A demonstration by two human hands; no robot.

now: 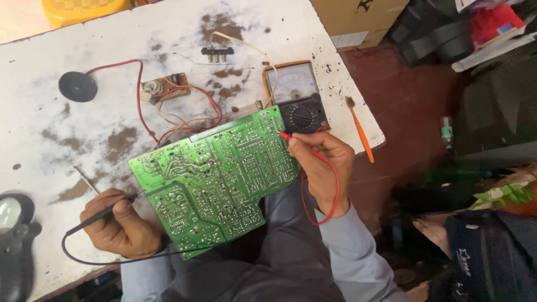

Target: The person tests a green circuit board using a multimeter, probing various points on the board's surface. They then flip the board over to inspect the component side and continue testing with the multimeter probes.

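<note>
**Two probes on a green circuit board**

The white, stained desk [67, 140] fills the left and centre of the frame; on it, at the centre, lies a green circuit board [215, 176], solder side up, its lower edge hanging over the desk edge above the person's lap; just above its upper right corner sits a meter [295, 95] with a dial face and a round black knob; the right hand [321, 165], right of centre, is closed around a red probe [286, 136] whose tip touches the board's right edge; the left hand [120, 223], at lower left, grips a black probe [109, 210] with its tip at the board's left edge; a small brown board [165, 88] with red wires lies at upper centre; a black disc [78, 86] at upper left; an orange toothbrush [361, 134] lies at the desk's right edge.
</note>
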